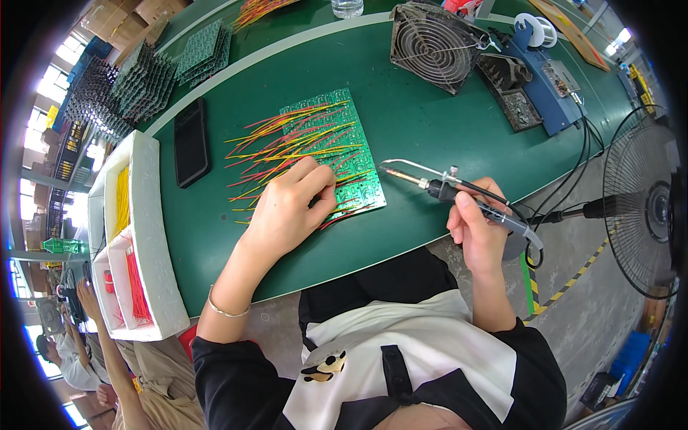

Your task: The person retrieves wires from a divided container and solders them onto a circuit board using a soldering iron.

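A green circuit board panel (369, 172) lies on the green table, with rows of red and yellow wires (276, 147) fanning out over its left edge. My left hand (292, 197) is over the panel's near part, fingers closed in a pinch among the wires. Whatever is between those fingertips is hidden. In my right hand (479, 233) is a soldering iron (437, 188) with a thin curved metal tube fixed alongside. Its tip points left, just off the panel's right edge and apart from it.
At left are a black phone (191, 143) and a white foam box (161, 287) of yellow and red wires. Stacked boards (147, 82) stand beyond. A square metal fan (433, 46) and blue soldering station (552, 93) sit far right. Beside the table is a black fan (648, 204); another person's arm (111, 344) is at left.
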A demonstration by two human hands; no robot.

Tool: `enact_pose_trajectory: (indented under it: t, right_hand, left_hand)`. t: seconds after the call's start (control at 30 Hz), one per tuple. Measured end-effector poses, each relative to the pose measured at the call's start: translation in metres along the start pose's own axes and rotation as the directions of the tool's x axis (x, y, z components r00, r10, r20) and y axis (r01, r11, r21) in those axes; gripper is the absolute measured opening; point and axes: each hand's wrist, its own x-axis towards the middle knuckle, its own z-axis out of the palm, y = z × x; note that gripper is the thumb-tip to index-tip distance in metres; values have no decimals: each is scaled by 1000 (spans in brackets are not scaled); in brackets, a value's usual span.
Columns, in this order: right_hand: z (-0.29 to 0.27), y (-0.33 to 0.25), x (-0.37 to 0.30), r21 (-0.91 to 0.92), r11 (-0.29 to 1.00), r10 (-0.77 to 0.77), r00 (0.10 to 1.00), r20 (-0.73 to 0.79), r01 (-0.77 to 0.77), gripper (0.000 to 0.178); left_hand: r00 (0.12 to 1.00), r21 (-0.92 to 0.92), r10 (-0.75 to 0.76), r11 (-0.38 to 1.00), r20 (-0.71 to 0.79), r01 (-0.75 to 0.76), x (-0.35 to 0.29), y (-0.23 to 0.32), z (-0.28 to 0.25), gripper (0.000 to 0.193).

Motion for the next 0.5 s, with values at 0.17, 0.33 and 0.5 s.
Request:
enact_pose_trajectory:
  t: [0.17, 0.33, 0.5]
  right_hand:
    - [-8, -2, 1, 152, 988, -14, 996, -89, 27, 12]
    - [-21, -8, 4, 141, 988, -45, 986, -160, 68, 12]
    - [-32, -14, 2, 126, 986, -76, 974, -214, 105, 12]
  left_hand:
    - [1000, -16, -20, 1000, 7, 20, 0, 1, -1, 9]
    - [994, -17, -95, 995, 47, 96, 1, 7, -7, 13]
    - [982, 108, -181, 979, 59, 174, 2, 19, -30, 18]
